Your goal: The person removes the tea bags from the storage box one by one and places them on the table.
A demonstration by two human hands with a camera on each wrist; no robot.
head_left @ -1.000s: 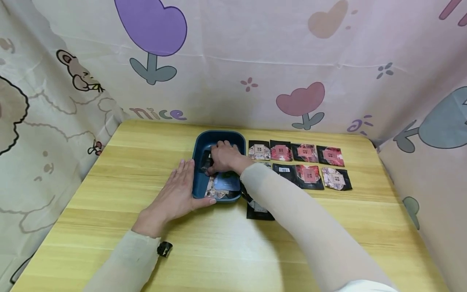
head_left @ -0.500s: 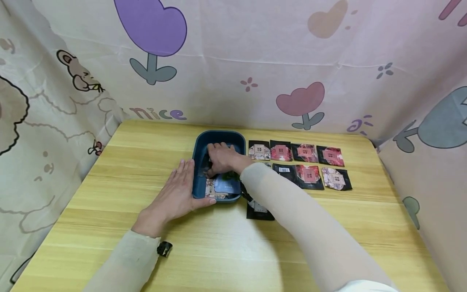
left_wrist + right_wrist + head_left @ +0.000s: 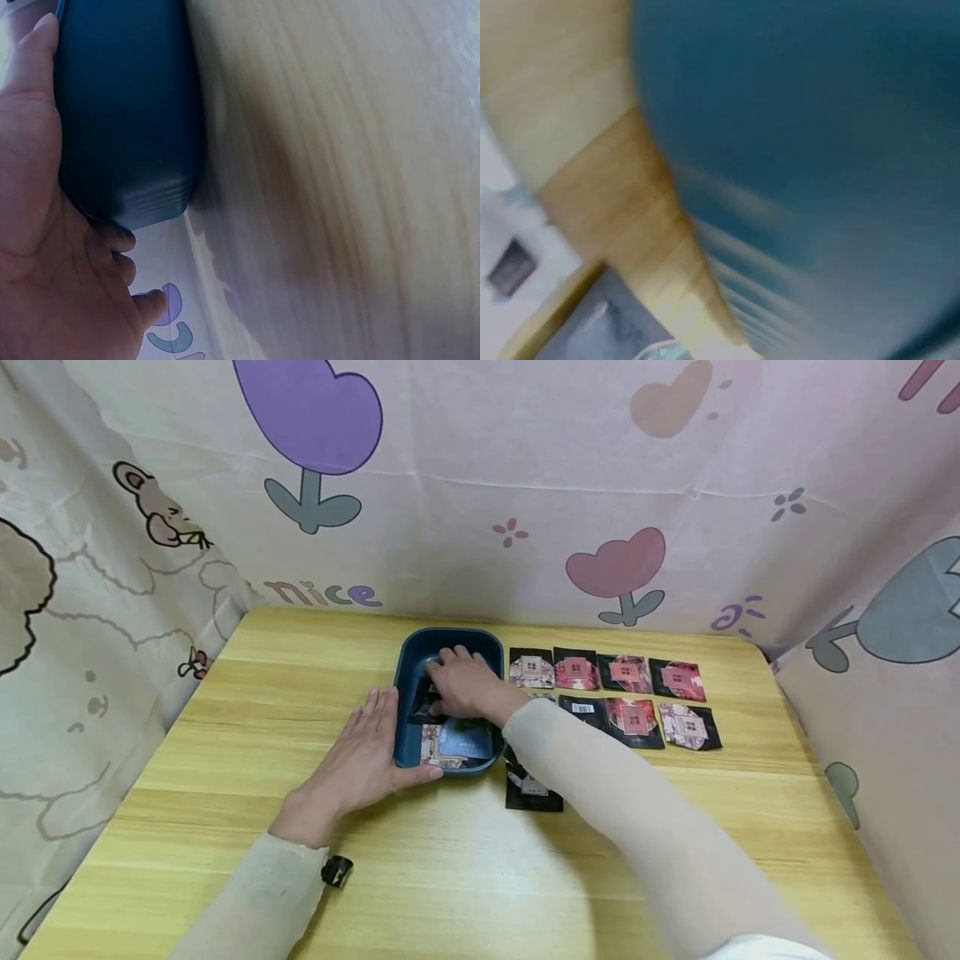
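Observation:
A dark blue plastic bin stands on the table with several packets inside. My left hand lies against its left side, fingers straight, thumb along the front rim; the left wrist view shows this palm beside the bin wall. My right hand reaches into the bin over the packets, its fingers bent downward. A black packet lies by the right thumb, partly under the hand. Whether the fingers pinch it is hidden. Nearer the front, a blue packet lies over a floral-patterned packet.
Right of the bin, square packets form rows: a back row with a pink-and-black packet, a middle row with a red packet, and a black packet in front, partly beneath the right forearm. A printed curtain hangs behind the table.
Inside the bin, my right hand shifted left over the black packet, then back right, showing more of that packet. My left hand stays against the bin.

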